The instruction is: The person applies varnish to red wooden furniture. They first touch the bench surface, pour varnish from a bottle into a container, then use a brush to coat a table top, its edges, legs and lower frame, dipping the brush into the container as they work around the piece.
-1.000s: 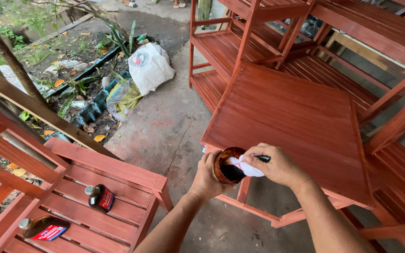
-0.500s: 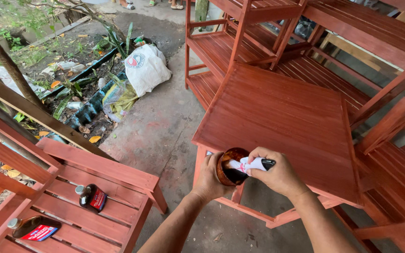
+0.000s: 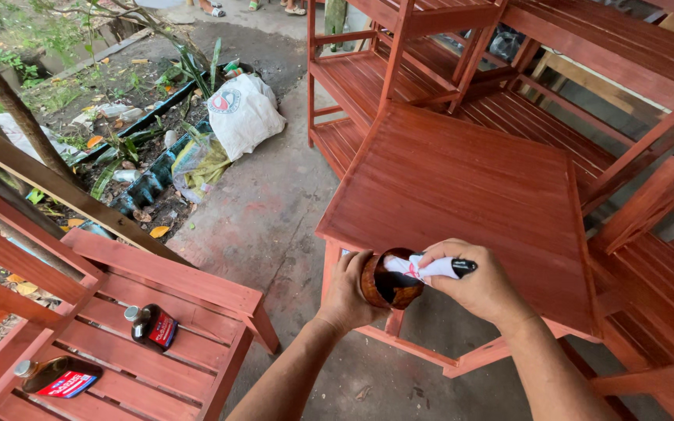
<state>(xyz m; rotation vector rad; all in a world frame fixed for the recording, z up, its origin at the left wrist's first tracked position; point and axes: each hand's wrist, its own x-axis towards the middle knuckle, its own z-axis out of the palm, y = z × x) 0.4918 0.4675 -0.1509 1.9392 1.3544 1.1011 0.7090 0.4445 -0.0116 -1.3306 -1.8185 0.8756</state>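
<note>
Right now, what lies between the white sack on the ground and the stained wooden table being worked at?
In the head view, only bare concrete ground separates the white sack from the table; nothing stands on that stretch.

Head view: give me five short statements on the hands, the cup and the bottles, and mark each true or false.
1. The left hand holds a small brown cup. True.
2. The right hand holds a hammer. False: it holds a white-wrapped, dark-handled tool at the cup's mouth.
3. Two dark bottles lie on the slatted red bench at lower left. True.
4. The red table top is covered with tools. False: nothing lies on it.
5. A white sack sits on the ground beside the plants. True.
</note>
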